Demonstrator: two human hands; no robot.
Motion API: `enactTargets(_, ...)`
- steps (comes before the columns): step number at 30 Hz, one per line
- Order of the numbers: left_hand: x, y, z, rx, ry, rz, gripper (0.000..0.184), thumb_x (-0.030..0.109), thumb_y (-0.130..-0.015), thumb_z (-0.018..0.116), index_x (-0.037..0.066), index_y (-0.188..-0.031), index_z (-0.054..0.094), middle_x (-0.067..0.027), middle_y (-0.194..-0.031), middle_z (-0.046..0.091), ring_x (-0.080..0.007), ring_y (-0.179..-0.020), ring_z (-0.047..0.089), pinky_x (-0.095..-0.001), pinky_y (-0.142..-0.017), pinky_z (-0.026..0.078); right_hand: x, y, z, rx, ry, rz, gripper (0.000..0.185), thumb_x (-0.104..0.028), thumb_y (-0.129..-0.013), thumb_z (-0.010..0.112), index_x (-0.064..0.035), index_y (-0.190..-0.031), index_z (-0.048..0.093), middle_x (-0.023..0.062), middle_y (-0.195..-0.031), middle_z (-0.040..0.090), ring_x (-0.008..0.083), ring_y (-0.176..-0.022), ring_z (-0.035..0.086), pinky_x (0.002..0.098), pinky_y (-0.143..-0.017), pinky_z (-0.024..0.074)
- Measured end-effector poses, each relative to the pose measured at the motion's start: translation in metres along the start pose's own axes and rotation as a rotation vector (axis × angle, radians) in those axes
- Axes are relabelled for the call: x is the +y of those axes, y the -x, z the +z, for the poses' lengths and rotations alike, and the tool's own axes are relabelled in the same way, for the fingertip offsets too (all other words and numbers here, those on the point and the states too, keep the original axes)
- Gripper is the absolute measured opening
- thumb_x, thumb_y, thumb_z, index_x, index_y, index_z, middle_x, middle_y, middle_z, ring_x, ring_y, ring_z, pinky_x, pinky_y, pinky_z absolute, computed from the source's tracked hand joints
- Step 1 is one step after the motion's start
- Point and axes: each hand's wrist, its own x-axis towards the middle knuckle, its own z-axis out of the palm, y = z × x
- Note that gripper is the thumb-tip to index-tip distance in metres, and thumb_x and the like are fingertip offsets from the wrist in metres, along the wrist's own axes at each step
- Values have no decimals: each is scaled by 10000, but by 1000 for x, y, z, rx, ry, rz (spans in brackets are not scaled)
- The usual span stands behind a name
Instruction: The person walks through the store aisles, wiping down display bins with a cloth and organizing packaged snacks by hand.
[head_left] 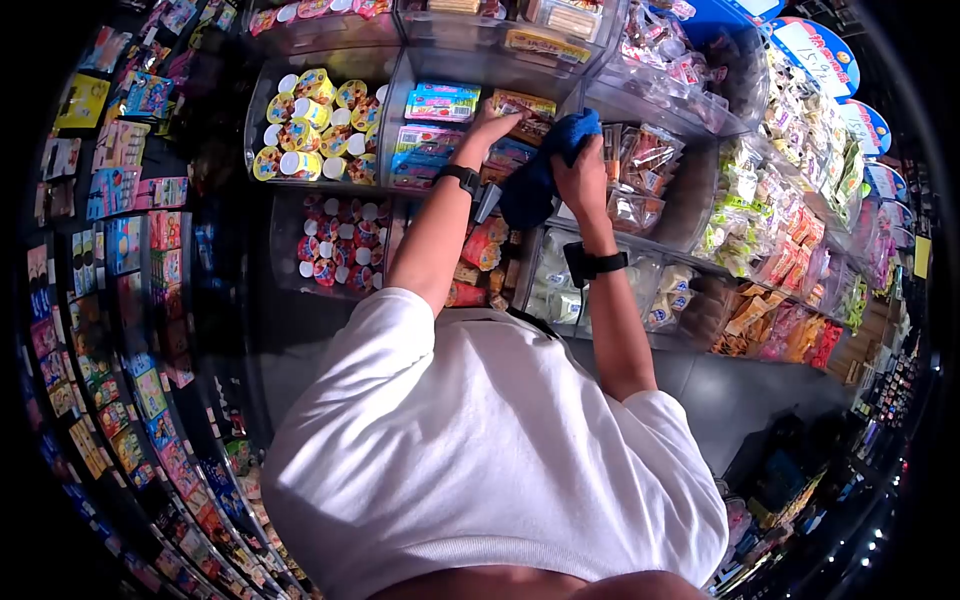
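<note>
My left hand (490,127) reaches into a clear bin, its fingers round the left edge of a brown and yellow packet (532,108). Blue and pink packets (441,102) lie in the same bin, left of that hand. A dark blue cloth (530,190) is bunched in my right hand (583,178), its fingers closed on the upper part while the rest hangs down to the left, over the bin's front edge. Each wrist wears a black band; a small grey device shows beside the left one.
Yellow-lidded cups (308,112) fill the bin to the left, with red and white cups (340,240) below. Clear bins of wrapped snacks (740,200) run along the right. Packed shelves (130,350) stand at far left. Grey floor (700,400) shows at lower right.
</note>
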Motion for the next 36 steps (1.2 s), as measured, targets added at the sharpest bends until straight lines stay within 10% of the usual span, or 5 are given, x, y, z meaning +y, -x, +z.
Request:
enactTargets(13, -25, -20, 10, 63, -32, 22, 879, 392, -691, 812, -58, -1342, 430, -245, -1339, 512, -333, -1258, 499, -384, -1027, 417, -1, 1, -3, -13, -48, -1, 483, -169, -787, 684, -14, -1101, 351, 340, -935, 605, 534, -847, 589, 570, -719, 481)
enactTargets(19, -2, 2, -1, -84, 157, 56, 517, 223, -794, 719, -28, -1222, 576, -142, -1186, 638, -232, -1102, 589, -362, -933, 449, -2, -8, 3, 85, -65, -143, 532, -57, -764, 634, 57, -1205, 360, 334, -1095, 536, 511, -1033, 535, 497, -862, 454)
enactTargets(22, 4, 4, 5, 35, -108, -32, 836, 293, -810, 659, -107, -1441, 283, -292, -1413, 445, -353, -1342, 421, -386, -1098, 344, -6, -2, 4, 99, -43, -168, 547, -52, -811, 601, 49, -1284, 347, 344, -1122, 536, 504, -1031, 552, 504, -843, 479)
enactTargets(27, 17, 35, -4, 17, -467, 254, 939, 364, -856, 618, -75, -1498, 92, -311, -1514, 258, -394, -1414, 283, -403, -1157, 263, -13, 28, -8, -29, 89, -5, 578, -165, -872, 610, 39, -1317, 302, 336, -807, 627, 490, -704, 620, 548, -590, 505)
enactTargets(36, 16, 127, 43, -260, -279, 646, 796, 76, -817, 545, -40, -1504, 160, -325, -1478, 310, -404, -1379, 339, -405, -1122, 305, 3, -24, 0, 4, 95, -61, 477, -243, -867, 646, 38, -1058, 312, 366, -772, 611, 553, -727, 593, 594, -633, 490)
